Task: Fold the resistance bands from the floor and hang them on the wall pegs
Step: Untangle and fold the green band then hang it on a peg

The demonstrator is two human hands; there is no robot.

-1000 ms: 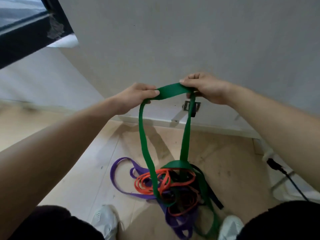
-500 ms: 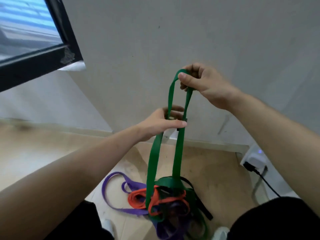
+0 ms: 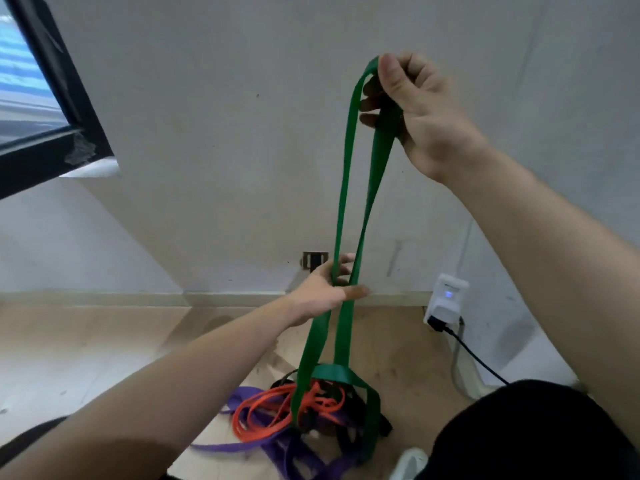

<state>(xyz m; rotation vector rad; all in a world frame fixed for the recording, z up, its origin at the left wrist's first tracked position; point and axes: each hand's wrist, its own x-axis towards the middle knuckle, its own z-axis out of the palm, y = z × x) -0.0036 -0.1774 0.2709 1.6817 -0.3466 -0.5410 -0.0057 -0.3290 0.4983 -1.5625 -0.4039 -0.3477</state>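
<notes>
**A:** How far along is this?

**B:** Early, I'd judge. Only the green band [image 3: 343, 209] is in hand. The right hand [image 3: 415, 112] pinches the top of its loop, thumb on front, fingers curled behind, held high against the wall [image 3: 242, 116]. The left hand [image 3: 322, 292] is lower down, with its thumb in front of the two hanging strands and its fingers behind them, gathering them loosely.

**A:** So is the band clear of the floor?

**B:** No. Its lower end drops into the heap on the floor [image 3: 86, 341], where it crosses the orange band [image 3: 277, 410], the purple band [image 3: 249, 445] and a black band [image 3: 349, 441]. Those three lie tangled and unfolded.

**A:** Anything hung yet?

**B:** I can't see any pegs, so I can't tell. By my reckoning, every band has yet to be folded, and the green one needs freeing first.

**A:** Any bin or basket holding the bands?

**B:** None shows. They lie loose on the boards, near a white plug-in unit [image 3: 446, 299] at the skirting.
</notes>
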